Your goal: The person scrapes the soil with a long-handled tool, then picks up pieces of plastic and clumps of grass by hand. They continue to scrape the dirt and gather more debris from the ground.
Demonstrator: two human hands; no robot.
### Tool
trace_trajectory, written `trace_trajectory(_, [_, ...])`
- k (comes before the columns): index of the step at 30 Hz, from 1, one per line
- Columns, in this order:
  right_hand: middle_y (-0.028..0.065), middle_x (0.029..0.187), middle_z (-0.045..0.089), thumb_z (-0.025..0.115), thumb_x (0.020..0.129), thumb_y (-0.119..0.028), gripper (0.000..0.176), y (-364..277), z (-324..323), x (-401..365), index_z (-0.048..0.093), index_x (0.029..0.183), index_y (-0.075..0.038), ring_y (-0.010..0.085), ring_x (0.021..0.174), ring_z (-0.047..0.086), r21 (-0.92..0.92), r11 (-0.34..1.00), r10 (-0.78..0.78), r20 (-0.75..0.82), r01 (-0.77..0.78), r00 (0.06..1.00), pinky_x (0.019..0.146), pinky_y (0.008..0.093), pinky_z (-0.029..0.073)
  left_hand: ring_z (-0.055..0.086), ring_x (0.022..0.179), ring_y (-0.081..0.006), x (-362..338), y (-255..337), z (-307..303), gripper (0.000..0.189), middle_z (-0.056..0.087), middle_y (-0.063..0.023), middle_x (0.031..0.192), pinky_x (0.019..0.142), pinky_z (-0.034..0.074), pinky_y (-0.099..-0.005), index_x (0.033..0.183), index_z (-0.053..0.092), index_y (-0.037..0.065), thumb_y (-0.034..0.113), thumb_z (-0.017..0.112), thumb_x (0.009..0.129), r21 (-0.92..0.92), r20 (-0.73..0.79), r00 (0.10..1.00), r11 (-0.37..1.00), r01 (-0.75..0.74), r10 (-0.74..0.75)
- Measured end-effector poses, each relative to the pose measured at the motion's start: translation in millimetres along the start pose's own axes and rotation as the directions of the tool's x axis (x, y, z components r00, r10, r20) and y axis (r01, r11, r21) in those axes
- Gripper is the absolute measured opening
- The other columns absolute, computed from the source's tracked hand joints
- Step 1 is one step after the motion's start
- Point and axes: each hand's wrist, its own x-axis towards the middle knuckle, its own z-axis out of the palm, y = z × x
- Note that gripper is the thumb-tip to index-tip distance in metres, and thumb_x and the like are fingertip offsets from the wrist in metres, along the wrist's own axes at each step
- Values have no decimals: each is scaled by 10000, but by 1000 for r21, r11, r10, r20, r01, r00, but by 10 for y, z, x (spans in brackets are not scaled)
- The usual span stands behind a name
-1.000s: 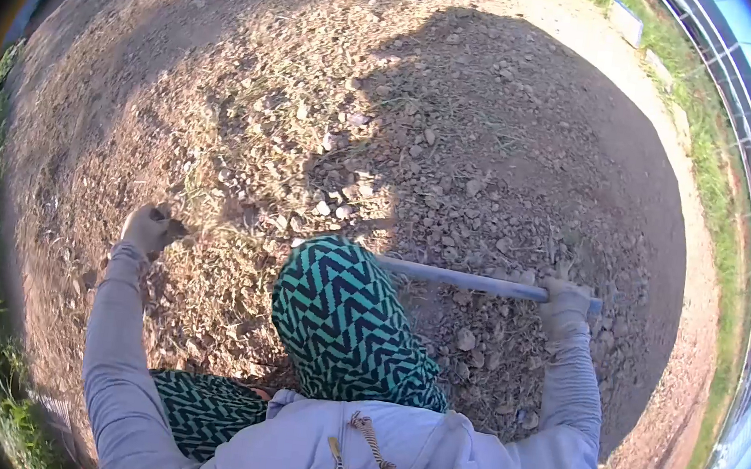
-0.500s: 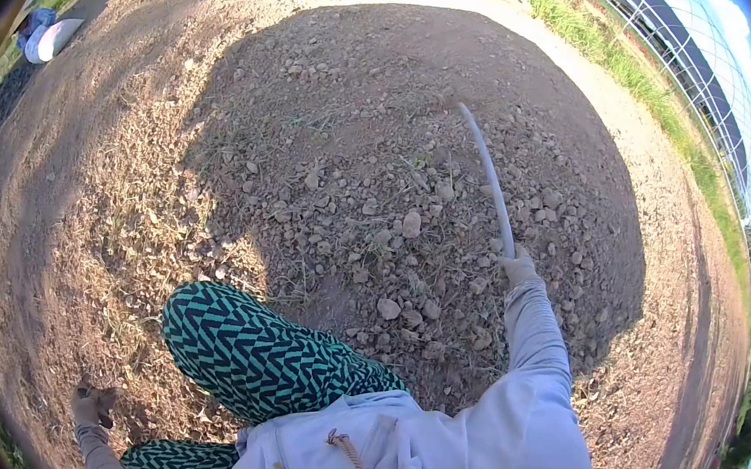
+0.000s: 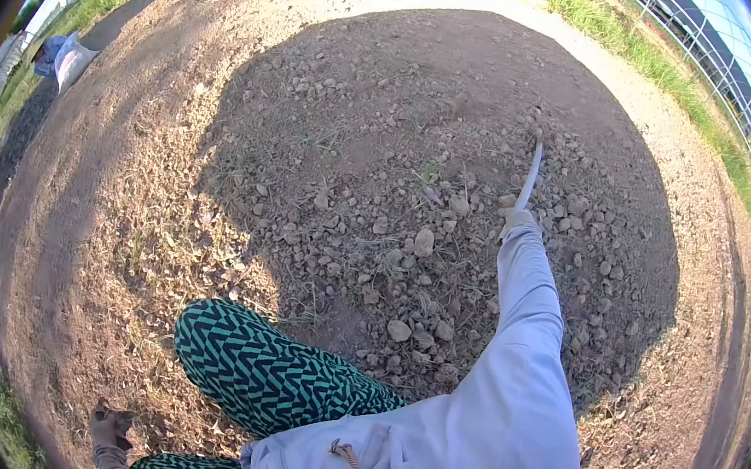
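Note:
My right hand (image 3: 518, 219) is closed around the near end of a long, pale grey, slightly curved rod (image 3: 531, 174). The far tip of that rod meets or hangs just over the shaded, stony soil (image 3: 383, 170) ahead of me; contact is hard to judge. At the lower left, my left hand (image 3: 109, 428) hangs low near dry, litter-covered ground. Its fingers look dark and apart, and no object shows in them. Between the hands is my bent leg in green and black zigzag trousers (image 3: 268, 361).
Loose stones (image 3: 424, 243) and dry plant bits cover the ground. A white sack (image 3: 73, 61) stands by something blue at the far left. Grass (image 3: 619, 45) borders the dirt, with a framed tunnel structure (image 3: 735, 86) beyond at right.
My right hand has moved forward and slightly left. The rod, earlier pointing up and left, now points nearly straight ahead and looks shorter. The whole view has shifted slightly; my left hand stays low.

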Motion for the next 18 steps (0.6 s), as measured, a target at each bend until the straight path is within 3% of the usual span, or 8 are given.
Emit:
trace_trajectory(4, [126, 842, 616, 692, 808, -97, 497, 612, 340, 56, 443, 1238, -90, 251, 652, 641, -172, 981, -105, -120, 84, 987, 501, 417, 525, 639, 589, -217, -70, 172, 295, 275, 616, -117, 810, 461, 553, -342, 1044, 515, 28, -98, 532, 800, -75, 85, 994, 995, -69, 75])
trace_trajectory(6, [154, 977, 634, 703, 784, -108, 657, 729, 307, -578, 382, 1357, -88, 251, 779, 663, -341, 914, -229, 22, 222, 973, 630, 405, 551, 652, 617, -238, 320, 12, 301, 316, 612, -120, 851, 502, 585, -359, 1106, 507, 25, -95, 516, 813, 11, 99, 993, 998, -69, 68])
trace_trajectory(8, [197, 1190, 613, 729, 749, -213, 913, 838, 341, -944, 207, 1492, -117, 319, 1057, 628, -686, 699, -129, 154, 200, 980, 895, 372, 514, 657, 626, -244, 549, 0, 385, 362, 611, -120, 884, 513, 591, -365, 1165, 503, 26, -91, 510, 822, 17, 215, 973, 996, -85, 79])
trace_trajectory(10, [226, 1242, 585, 715, 760, -220, 934, 936, 435, -1409, 181, 1521, -133, 329, 1114, 602, -647, 694, -105, 344, 317, 933, 966, 352, 464, 663, 662, -258, 966, -107, 498, 402, 601, -118, 927, 550, 603, -389, 1246, 487, 44, -82, 511, 865, 59, 264, 948, 978, -198, 176])
trace_trajectory(12, [212, 1245, 590, 729, 748, -220, 902, 1223, 450, -1458, 247, 1505, -126, 315, 1109, 606, -466, 815, -140, 420, 346, 897, 952, 347, 465, 664, 679, -264, 1067, 71, 618, 408, 598, -118, 936, 569, 609, -399, 1268, 481, 51, -80, 512, 883, -2, 337, 917, 974, -226, 214])
trace_trajectory(13, [205, 1246, 592, 737, 742, -220, 887, 1247, 496, -1464, 280, 1497, -123, 308, 1106, 608, -365, 860, -165, 463, 357, 871, 945, 344, 465, 666, 706, -269, 1092, 152, 641, 391, 597, -117, 936, 602, 615, -409, 1260, 490, 52, -91, 496, 896, 109, 303, 907, 935, -336, 291])
trace_trajectory(16, [163, 1220, 609, 745, 738, -198, 844, 1274, 340, -1509, 341, 1475, -121, 263, 1060, 618, -292, 847, -332, 362, 444, 871, 927, 320, 466, 667, 735, -255, 790, 416, 567, 392, 598, -115, 948, 627, 615, -395, 1254, 503, 52, -95, 499, 891, -4, 302, 937, 983, -185, 177])
trace_trajectory(18, [111, 1146, 623, 759, 737, -161, 838, 1075, 156, -1313, 353, 1469, -122, 204, 949, 607, -240, 902, -303, 244, 360, 921, 864, 291, 476, 648, 729, -220, 518, 502, 494, 410, 596, -90, 951, 605, 590, -352, 1262, 508, 57, -94, 519, 881, -89, 251, 952, 983, -158, 176])
